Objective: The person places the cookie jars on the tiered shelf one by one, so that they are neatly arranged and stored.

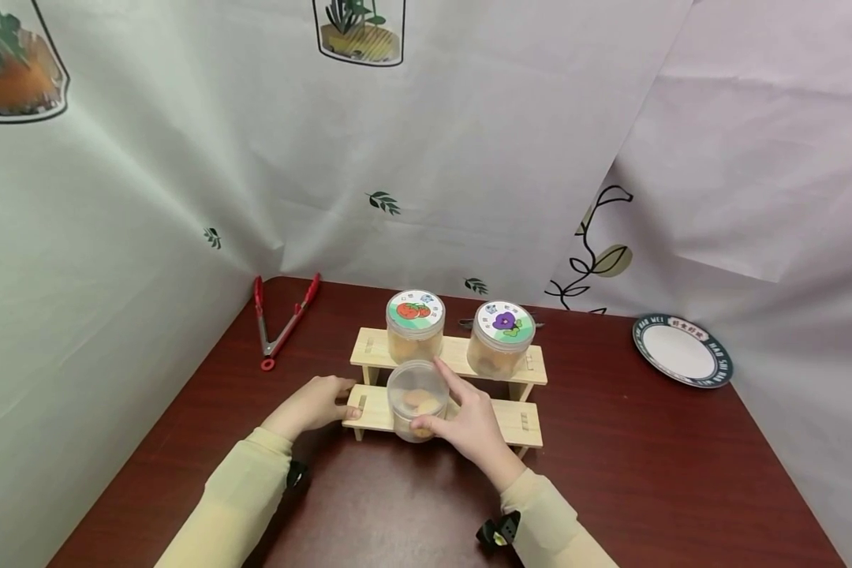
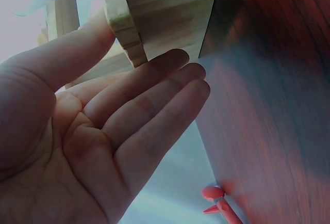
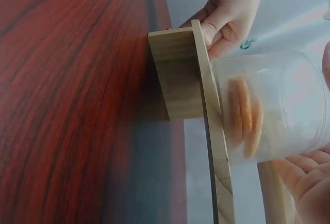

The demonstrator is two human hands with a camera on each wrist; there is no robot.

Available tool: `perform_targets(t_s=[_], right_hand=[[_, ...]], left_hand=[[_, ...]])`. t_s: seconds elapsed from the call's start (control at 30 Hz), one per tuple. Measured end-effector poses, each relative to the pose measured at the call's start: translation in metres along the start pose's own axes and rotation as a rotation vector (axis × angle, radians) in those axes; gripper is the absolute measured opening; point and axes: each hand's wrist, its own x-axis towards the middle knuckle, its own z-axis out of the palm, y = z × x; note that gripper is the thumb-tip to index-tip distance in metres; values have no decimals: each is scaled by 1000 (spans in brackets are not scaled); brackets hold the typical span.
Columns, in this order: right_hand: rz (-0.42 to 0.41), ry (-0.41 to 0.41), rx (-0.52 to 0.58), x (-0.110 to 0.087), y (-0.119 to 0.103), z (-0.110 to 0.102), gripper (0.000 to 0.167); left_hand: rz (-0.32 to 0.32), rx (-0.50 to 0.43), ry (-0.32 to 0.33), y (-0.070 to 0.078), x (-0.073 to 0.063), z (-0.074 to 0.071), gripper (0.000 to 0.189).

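A clear plastic jar (image 1: 417,402) with cookies inside stands on the lower step of the two-step wooden display stand (image 1: 518,422). My right hand (image 1: 468,422) grips this jar from the right, thumb at its front and index finger along the lid's rim. The cookies (image 3: 245,113) lie stacked at the jar's bottom in the right wrist view. At the stand's left end, my left hand (image 1: 319,404) holds the lower step, thumb on the board. In the left wrist view, its other fingers (image 2: 154,100) extend beside the stand's leg.
On the upper step stand a jar with a tomato label (image 1: 415,327) and a jar with a purple-flower label (image 1: 500,339). Red-handled tongs (image 1: 280,327) lie spread at the back left. A blue-rimmed plate (image 1: 681,351) leans against the cloth wall at right.
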Motion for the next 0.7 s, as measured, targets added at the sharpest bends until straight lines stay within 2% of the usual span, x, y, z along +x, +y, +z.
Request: perform_targets(t_s=[0.3,0.5,0.7], right_hand=[[17,-22,-15,-2,-1,-2,92],[22,-49,-32,-2,-4,-5,95],[-12,-32,-14,-3,-6,-12,95]], left_hand=[[21,32,14,3,0,0,48],[9,57,13,6,-1,-1,49],[18,64,17,6,-4,-2,49]])
